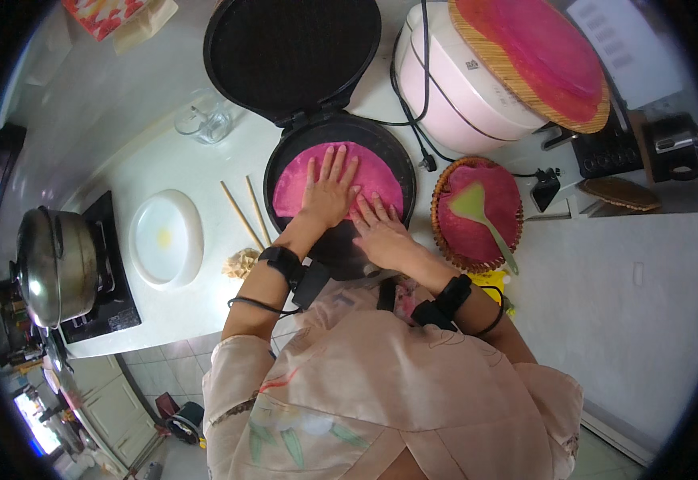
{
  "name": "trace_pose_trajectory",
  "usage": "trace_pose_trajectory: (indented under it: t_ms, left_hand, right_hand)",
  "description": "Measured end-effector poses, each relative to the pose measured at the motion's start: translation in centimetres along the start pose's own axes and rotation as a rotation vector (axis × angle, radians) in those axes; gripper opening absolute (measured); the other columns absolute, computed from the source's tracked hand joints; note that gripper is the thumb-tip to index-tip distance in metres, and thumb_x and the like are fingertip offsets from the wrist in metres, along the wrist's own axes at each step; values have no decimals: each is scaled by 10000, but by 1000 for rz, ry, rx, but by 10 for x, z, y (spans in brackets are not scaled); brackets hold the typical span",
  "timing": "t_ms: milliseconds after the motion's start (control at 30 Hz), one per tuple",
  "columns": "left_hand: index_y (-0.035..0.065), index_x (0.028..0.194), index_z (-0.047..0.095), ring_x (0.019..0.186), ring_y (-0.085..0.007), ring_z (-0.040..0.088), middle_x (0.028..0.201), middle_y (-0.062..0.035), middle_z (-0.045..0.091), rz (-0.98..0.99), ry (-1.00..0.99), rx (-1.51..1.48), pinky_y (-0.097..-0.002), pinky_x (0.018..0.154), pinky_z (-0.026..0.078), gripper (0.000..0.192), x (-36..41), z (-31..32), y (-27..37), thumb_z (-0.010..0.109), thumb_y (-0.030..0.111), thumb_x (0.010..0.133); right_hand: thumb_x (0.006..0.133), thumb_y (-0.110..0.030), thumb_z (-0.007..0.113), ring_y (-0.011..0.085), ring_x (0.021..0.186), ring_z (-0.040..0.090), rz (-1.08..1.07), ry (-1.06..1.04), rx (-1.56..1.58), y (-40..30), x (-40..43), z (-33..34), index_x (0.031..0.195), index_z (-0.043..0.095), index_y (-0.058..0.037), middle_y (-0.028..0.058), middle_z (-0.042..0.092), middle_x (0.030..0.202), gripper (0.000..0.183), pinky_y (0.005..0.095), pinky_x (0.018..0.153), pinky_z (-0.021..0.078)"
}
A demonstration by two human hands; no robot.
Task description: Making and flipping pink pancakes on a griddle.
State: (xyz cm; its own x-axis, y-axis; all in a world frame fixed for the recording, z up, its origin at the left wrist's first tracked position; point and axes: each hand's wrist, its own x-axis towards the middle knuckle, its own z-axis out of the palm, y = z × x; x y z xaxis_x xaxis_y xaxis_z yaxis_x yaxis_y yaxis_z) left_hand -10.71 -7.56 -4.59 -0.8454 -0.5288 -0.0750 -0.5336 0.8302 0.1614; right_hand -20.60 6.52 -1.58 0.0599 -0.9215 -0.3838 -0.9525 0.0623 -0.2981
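A pink flatbread (292,186) lies as a half circle in the far part of the black electric baking pan (274,210). Its straight edge faces me. My left hand (328,195) rests palm down on the middle of it, fingers spread. At the flatbread's near right edge is my right hand (385,234), fingers slightly apart, fingertips touching the pink surface. Whether that hand presses the edge or only rests there I cannot tell. Behind the pan, its round black lid (295,54) stands raised on the hinge.
Right of the pan, a woven basket (439,231) holds pink flatbread under a green spatula (472,207). A rice cooker (445,90) carries a woven mat (589,120) with more. Leftward are chopsticks (241,213), a white dish (166,264), a glass (205,123) and a steel pot (61,264).
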Motion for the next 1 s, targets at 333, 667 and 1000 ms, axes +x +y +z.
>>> trace_pose_trajectory:
  t_ms: [333, 667, 1000]
  left_hand:
    - [119, 1511, 173, 1468, -276, 23, 1592, -85, 56, 31, -28, 27, -524, 1159, 37, 643, 11, 14, 8, 283, 480, 991]
    - [-12, 1408, 360, 1447, -368, 88, 1543, -202, 179, -13, 235, -146, -517, 1157, 93, 595, -30, -43, 24, 472, 354, 954]
    - [-10, 1361, 404, 1421, -413, 159, 1518, -214, 241, -163, 385, -294, -523, 1148, 134, 537, -84, -50, 30, 566, 249, 920]
  right_hand:
    - [932, -249, 520, 383, 1324, 358, 0, 319, 164, 41, -51, -40, 1301, 499, -14, 216, 416, 1402, 438, 474, 1080, 313]
    - [853, -110, 639, 319, 855, 635, 282, 1410, -18, 160, -128, -224, 1051, 655, -33, 142, 662, 962, 213, 376, 739, 509]
    - [803, -280, 681, 311, 936, 601, 240, 1054, -494, 249, -71, -297, 1017, 712, -115, 100, 669, 974, 272, 420, 805, 498]
